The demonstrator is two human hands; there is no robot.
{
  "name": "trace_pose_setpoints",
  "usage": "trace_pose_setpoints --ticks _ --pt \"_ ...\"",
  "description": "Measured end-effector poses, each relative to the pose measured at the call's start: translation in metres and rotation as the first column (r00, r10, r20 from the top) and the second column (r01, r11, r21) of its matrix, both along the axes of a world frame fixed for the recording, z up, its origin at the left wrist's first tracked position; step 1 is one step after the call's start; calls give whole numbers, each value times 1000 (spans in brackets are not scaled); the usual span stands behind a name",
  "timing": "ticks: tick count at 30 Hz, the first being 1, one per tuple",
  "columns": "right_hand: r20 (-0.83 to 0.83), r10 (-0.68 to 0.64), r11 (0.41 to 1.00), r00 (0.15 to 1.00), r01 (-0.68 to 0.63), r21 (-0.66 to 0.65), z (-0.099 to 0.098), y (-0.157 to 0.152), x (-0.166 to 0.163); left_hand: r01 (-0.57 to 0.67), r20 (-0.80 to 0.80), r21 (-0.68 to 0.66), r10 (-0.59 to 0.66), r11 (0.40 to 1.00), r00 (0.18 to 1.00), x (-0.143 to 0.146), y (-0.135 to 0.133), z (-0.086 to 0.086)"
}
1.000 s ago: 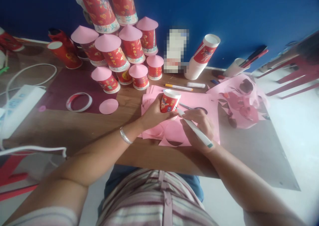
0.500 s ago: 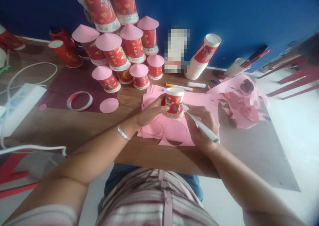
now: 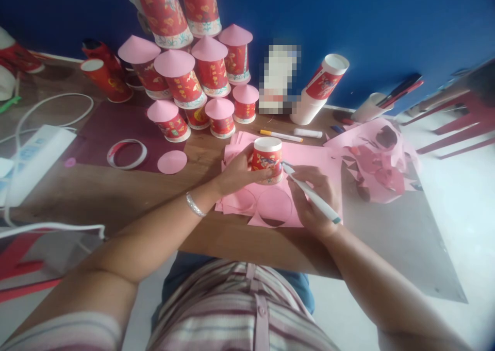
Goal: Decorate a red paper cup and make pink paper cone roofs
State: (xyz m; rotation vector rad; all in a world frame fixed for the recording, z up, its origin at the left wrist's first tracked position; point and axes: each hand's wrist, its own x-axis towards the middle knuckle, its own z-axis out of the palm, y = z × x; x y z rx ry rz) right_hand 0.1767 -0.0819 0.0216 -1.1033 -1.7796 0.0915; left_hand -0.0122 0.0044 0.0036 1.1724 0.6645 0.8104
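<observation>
My left hand (image 3: 240, 171) is closed around a red printed paper cup (image 3: 266, 157), its thumb across the front and the white round end facing up. In my right hand (image 3: 317, 199) is a white marker (image 3: 312, 192) with a green end, gripped like a pen. The marker's tip is at the cup's lower right side; whether it touches I cannot tell. Under both hands lie pink paper sheets (image 3: 309, 157) with a drawn circle (image 3: 274, 205).
Several red cups with pink cone tops (image 3: 180, 75) stand at the back left. Behind the sheets lie an orange-ended marker (image 3: 281, 135) and a white cap-like piece (image 3: 308, 133). Pink scraps (image 3: 381, 170) sit at right, a pen cup (image 3: 367, 109) behind them. A power strip (image 3: 42, 160) is at left.
The cup has turned in my left hand, showing a different part of its print, and my thumb now reaches farther across it. The marker stays near its side. The whole view has shifted slightly.
</observation>
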Motion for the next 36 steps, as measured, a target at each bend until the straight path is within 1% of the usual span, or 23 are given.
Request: trace_pose_setpoints --ticks 4,10,14,16,22,28,32,36 --pt "35 15 999 999 -17 48 1 1 0 -23 -85 82 30 996 996 1 1 -3" --pt "63 49 996 997 -53 73 0 2 0 -23 -183 114 43 993 982 3 -2 2" --pt "126 33 985 992 -53 163 -6 1 1 -9 -186 134 34 991 982 6 -4 1" --pt "168 20 980 986 -53 193 -8 1 2 -1 -183 166 32 986 983 7 -5 0" --pt "249 85 962 965 -145 233 -6 3 3 14 -273 297 71 955 959 7 -5 -6" --pt "275 100 963 956 -163 215 -6 3 1 -10 -348 448 185 894 919 8 -7 -14" --pt "277 105 961 955 -169 219 -7 3 1 -3 -373 497 217 868 902 7 -7 -15" --pt "279 114 956 953 -182 230 -7 3 0 6 -382 511 221 859 897 7 -7 -14"
